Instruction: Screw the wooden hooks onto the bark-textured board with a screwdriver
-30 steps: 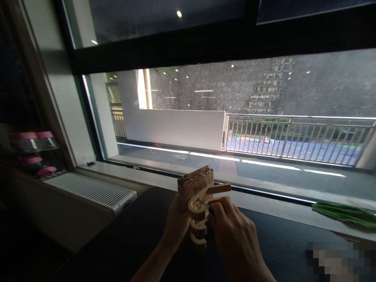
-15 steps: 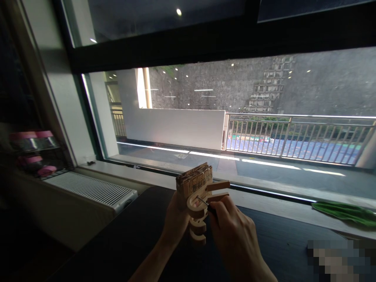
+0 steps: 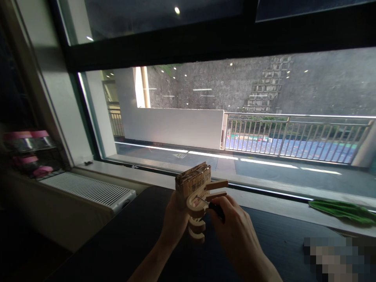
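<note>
My left hand is wrapped round a pale wooden model, holding it up above the dark table. The model has a layered block on top, curved hook-shaped pieces below and two flat arms sticking out to the right. My right hand pinches a small screwdriver with a black handle. Its thin metal tip rests against the curved wooden piece just under the block.
A wide window with a sill runs across behind the table, a railing outside. A white radiator sits at the left, beside a wire rack with pink-lidded jars. A green leaf-like thing lies on the sill at right.
Both hands and the wooden model have stayed almost in place. My right hand has turned slightly, so more of the black handle shows. The view has shifted a little to the right.
</note>
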Available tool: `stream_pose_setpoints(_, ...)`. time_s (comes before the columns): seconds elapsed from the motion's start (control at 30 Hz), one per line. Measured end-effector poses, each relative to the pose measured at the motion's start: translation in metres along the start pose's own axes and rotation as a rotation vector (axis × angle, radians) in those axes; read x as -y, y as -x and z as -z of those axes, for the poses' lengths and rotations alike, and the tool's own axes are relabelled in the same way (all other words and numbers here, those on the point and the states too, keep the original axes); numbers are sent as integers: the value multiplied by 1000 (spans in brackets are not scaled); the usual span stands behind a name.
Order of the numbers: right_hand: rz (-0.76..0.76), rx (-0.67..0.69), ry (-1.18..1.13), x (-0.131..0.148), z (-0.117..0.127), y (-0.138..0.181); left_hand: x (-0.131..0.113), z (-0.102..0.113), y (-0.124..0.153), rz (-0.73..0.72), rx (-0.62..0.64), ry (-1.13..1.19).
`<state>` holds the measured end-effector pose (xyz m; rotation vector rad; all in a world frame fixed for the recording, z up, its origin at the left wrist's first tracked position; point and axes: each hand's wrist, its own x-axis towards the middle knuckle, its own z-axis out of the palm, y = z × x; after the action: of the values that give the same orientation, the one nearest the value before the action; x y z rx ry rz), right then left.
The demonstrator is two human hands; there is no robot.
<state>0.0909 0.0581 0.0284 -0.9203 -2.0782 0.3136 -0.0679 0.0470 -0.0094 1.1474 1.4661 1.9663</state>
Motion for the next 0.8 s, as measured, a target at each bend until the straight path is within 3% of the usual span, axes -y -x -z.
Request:
stream_pose_setpoints(0.13, 40, 42, -6, 2, 0, 1, 2, 1, 0, 11, 6, -13)
stream_pose_setpoints(0.47, 257, 37, 234, 1, -2, 2, 6, 5, -2, 40, -31, -28)
stream_pose_setpoints(0.8, 97, -16, 104, -3, -2, -1, 6, 4, -2, 7, -49, -49)
